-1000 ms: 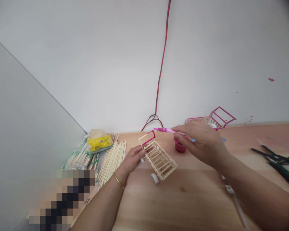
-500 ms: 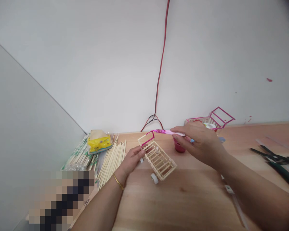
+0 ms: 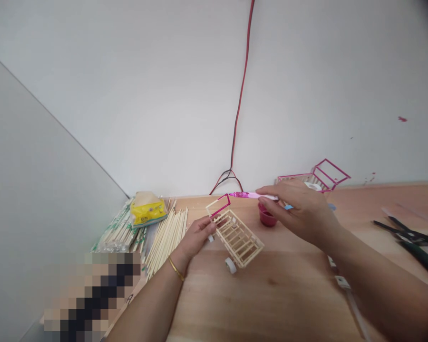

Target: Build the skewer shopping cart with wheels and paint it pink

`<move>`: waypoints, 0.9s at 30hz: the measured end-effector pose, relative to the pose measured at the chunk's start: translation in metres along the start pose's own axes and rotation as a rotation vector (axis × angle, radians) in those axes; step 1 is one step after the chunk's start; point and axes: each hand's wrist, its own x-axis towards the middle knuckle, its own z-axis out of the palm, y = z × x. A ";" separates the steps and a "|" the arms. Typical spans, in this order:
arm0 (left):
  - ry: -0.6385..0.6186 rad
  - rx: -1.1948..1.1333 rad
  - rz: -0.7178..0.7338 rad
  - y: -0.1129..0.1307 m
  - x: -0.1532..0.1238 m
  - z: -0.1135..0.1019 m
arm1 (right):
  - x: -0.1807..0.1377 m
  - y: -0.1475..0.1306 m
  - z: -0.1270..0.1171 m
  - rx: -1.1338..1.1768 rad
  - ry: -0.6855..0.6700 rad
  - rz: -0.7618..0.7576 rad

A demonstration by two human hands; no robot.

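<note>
My left hand (image 3: 199, 235) is closed on one end of a small cart made of wooden sticks (image 3: 238, 239), tilted above the table, with white wheels. Part of the cart's handle frame is magenta; the rest is bare wood. Between the fingers and thumb of my right hand (image 3: 296, 204) is a paintbrush (image 3: 251, 195), pinkish white and smeared with magenta. Its tip touches the top corner of the handle frame. Just below the right hand stands a small cup of magenta paint (image 3: 267, 216), partly hidden by the fingers.
A second stick cart (image 3: 330, 175), painted magenta, stands against the wall behind my right hand. At left lie loose wooden sticks (image 3: 167, 237), bagged sticks (image 3: 116, 230) and a yellow packet (image 3: 148, 210). Dark-handled pliers (image 3: 410, 235) lie at right. A red and black cable (image 3: 239, 104) runs down the wall.
The whole view has shifted slightly. The brush tip stays at the top corner of the cart's handle frame, and both hands keep their holds.
</note>
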 end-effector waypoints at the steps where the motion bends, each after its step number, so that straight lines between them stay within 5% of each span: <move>1: 0.005 0.006 0.003 0.000 0.000 0.000 | 0.000 0.000 0.000 0.002 0.010 -0.002; 27: 0.011 0.008 0.016 0.009 -0.001 0.008 | -0.001 -0.007 0.003 0.054 0.021 0.021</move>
